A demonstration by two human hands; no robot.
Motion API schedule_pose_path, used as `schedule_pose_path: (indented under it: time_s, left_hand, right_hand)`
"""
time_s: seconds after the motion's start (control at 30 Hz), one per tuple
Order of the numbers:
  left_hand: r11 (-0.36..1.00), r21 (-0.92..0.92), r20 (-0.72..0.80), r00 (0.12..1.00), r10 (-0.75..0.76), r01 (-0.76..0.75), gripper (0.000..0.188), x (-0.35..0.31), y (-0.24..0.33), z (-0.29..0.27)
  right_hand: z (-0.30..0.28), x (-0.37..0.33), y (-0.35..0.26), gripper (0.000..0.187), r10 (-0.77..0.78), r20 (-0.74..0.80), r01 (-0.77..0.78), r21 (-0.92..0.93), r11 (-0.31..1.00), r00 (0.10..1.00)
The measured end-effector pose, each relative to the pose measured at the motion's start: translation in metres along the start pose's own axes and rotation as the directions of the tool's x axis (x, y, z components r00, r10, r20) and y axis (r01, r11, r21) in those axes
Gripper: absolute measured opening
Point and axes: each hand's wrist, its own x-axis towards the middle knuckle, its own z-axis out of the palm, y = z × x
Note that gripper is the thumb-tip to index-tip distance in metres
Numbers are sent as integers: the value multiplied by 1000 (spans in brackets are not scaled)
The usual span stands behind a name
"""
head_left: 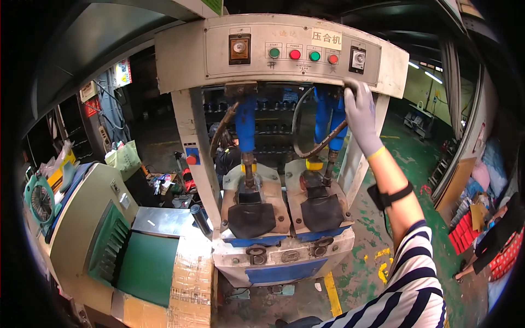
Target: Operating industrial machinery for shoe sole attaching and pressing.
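My right hand (362, 117), in a thin grey glove, is raised at the right end of a press machine's control panel (404, 57). Its fingers are loosely bent near the panel's lower edge, with no object visible in them. Whether the fingertips touch the panel is unclear. Just left of the hand hangs a blue cylinder (338, 117) with a hose (327, 141) beside it. Above are a timer dial (358, 59) and round green and red buttons (314, 56). Below, dark pads (251, 220) lie on the two press stations. My left hand is out of view.
At left stands a beige conveyor machine (82, 218) with a green belt (147, 268), cardboard (190, 284) and a green fan (41, 205). Someone in dark clothing (227, 158) is behind the press. At far right, another person's dark sleeve (497, 238) appears near piled bags and red goods (464, 239).
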Motion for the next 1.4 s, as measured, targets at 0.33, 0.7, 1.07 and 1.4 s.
schedule_pose_path:
  time_s: [0.33,0.7,1.07,1.4]
  left_hand:
    - [995,-48,30,996,-86,88,50,-27,-24,4]
    - [979,-98,92,981,-170,179,36,-48,-57,6]
    - [961,-188,173,970,-170,202,26,-84,-147,54]
    - [965,-244,-31,994,-104,93,14,-151,-272,133]
  right_hand:
    - [80,35,-52,63,-262,135,244,137,960,955]
    - [140,64,-72,71,-33,269,92,-210,973,963]
    - [143,67,-72,70,-40,336,145,-295,944,941]
    - [-44,2,-256,29,-289,-289,404,742,534,913]
